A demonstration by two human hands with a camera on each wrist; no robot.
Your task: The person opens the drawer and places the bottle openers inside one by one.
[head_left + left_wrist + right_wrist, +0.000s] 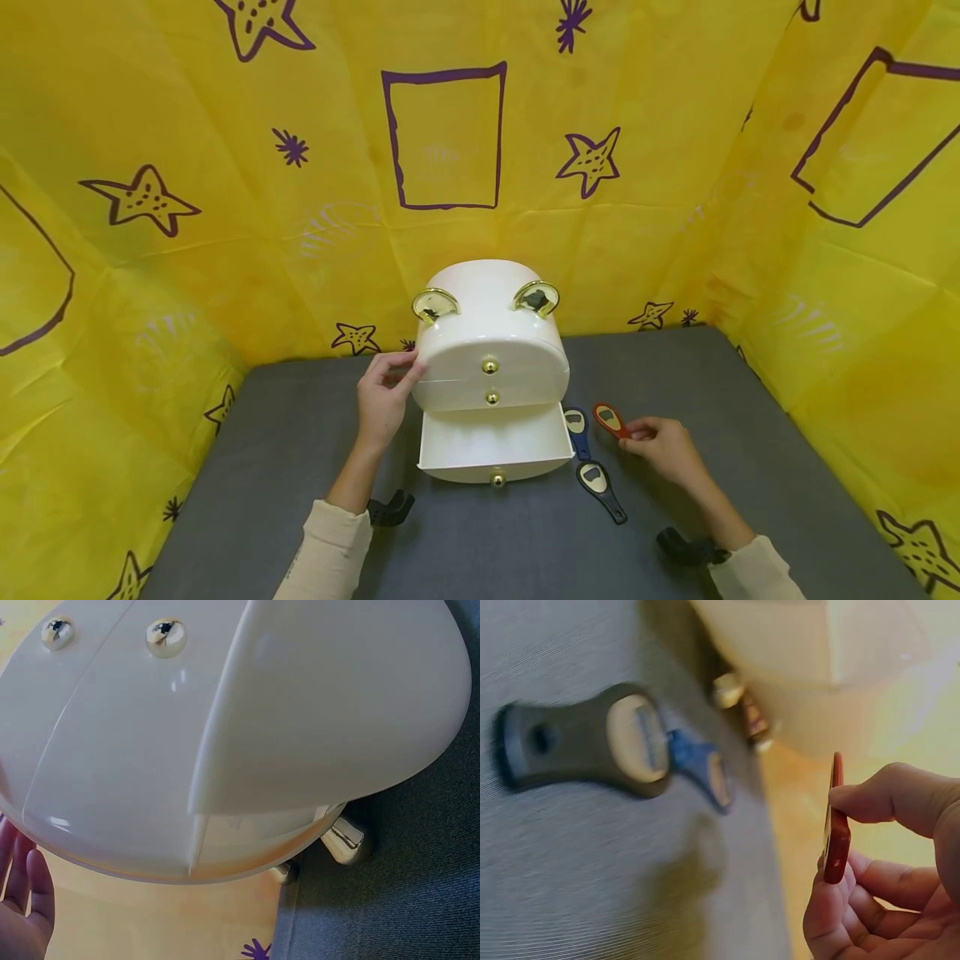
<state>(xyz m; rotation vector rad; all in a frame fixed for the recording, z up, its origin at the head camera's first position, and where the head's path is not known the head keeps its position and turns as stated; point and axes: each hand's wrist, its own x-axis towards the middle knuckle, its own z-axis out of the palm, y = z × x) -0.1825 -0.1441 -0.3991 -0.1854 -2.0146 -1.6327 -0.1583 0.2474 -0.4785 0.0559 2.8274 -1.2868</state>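
A white drawer box [491, 317] with gold-rimmed, ear-like fittings and round gold knobs stands in the middle of the table. Its bottom drawer [495, 437] is pulled out, and the two above are closed. My left hand [386, 398] rests its relaxed fingertips on the box's left side; in the left wrist view its fingers [15, 859] lie along the edge. Between thumb and fingers, my right hand [667, 450] pinches a red bottle opener [609, 419], held up off the table in the right wrist view. Nearby lie a blue bottle opener [576, 429] and a black bottle opener [602, 492].
The dark grey table [300, 450] meets yellow cloth walls [337, 167] with purple drawings at the back and on both sides. Small metallic feet [346, 840] hold the box up. The blue and black openers lie close by the drawer's right side.
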